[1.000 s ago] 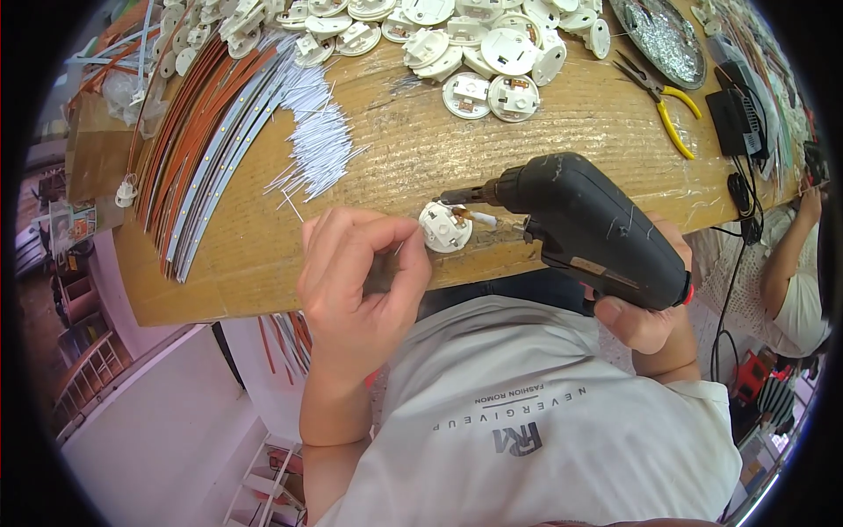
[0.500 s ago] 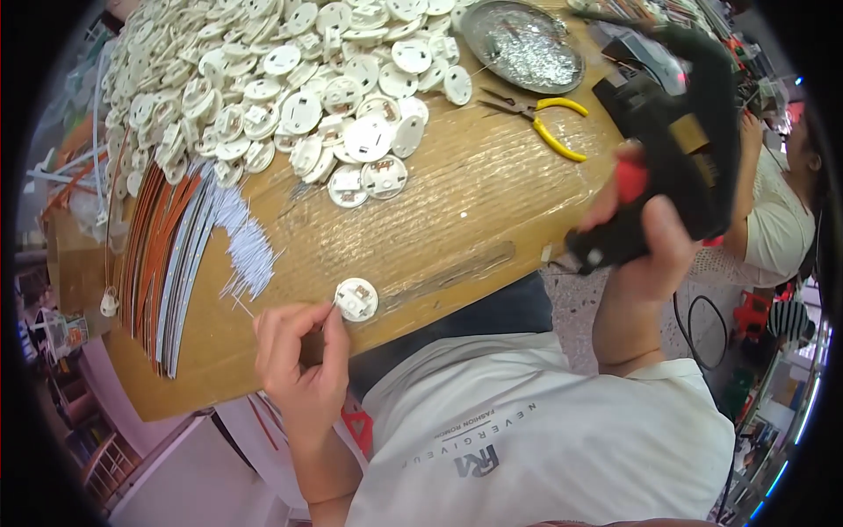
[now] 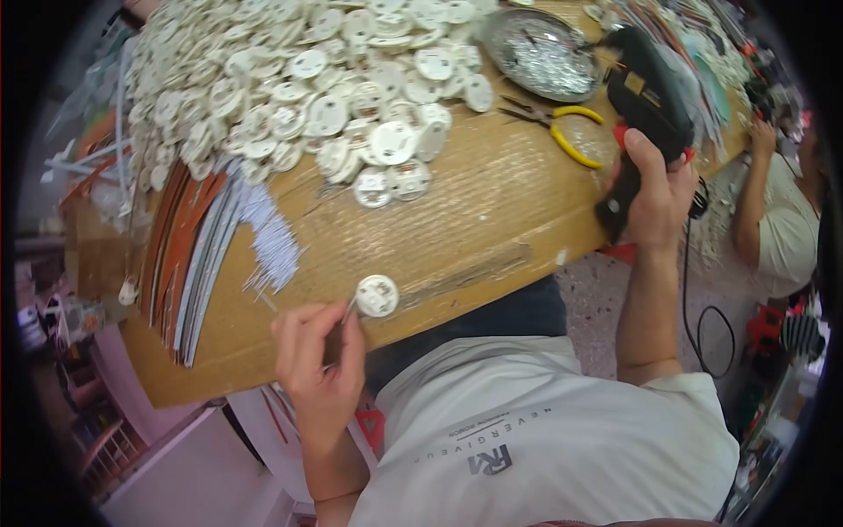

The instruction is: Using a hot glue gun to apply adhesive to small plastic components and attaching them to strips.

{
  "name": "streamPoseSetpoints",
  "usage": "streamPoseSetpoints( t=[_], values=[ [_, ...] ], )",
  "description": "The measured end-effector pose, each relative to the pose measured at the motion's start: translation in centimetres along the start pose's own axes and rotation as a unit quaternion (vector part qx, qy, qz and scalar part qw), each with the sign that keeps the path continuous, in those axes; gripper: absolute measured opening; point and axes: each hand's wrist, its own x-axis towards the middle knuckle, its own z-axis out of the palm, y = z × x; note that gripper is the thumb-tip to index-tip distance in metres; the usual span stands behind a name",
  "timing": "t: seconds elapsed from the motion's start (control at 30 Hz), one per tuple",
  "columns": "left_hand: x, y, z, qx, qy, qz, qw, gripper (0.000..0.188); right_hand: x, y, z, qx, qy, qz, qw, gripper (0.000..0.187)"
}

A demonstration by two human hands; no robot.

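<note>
The left hand [image 3: 318, 360] is pinching what looks like a thin pale wire [image 3: 352, 306], best held lightly and still; a round, off-white plastic disc [image 3: 378, 296] is lying just right of its fingertips. The right hand [image 3: 654, 180] is gripping a black, gun-shaped plastic tool [image 3: 657, 97], best aimed clear of the fingers.

Head-worn fisheye view, looking down from above; hands [image 3: 307, 369] near, tabletop [image 3: 457, 237] beyond
</note>
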Motion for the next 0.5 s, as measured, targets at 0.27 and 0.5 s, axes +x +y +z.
streamPoseSetpoints(
  t=[0.27,0.5],
  values=[
    [0.6,-0.2,-1.0,0.042,-0.039,0.055,0.997,0.02,-5.9,-1.9,2.6,0.149,-0.081,0.02,0.985,0.057],
    [0.9,-0.4,-0.4,-0.005,-0.044,0.056,0.997,0.014,-9.0,-3.0,7.3,0.311,-0.356,0.069,0.879,0.025]
  ],
)
